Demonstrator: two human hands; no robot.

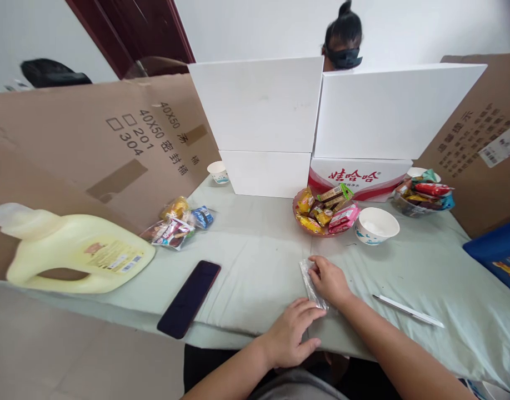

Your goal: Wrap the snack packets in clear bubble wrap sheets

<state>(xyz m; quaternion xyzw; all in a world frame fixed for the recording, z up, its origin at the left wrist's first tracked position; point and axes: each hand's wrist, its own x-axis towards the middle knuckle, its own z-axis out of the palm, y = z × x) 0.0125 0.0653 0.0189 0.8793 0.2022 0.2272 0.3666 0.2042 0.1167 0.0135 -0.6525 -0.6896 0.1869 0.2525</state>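
A clear, crinkled plastic bag, flattened into a narrow strip, lies on the cloth-covered table in front of me. The curled fingers of my right hand grip its far end along the right edge. Resting at the near end, my left hand touches the plastic with its fingertips; the fingers are stretched out and the thumb stands apart. Just beyond my hands is a pink bowl of wrapped snacks, beside a white paper cup with something white in it.
Left are a dark phone, bagged snacks and a yellow jug. A white pen lies right. Another snack bowl stands far right. White boxes and cardboard wall the table; a person is behind.
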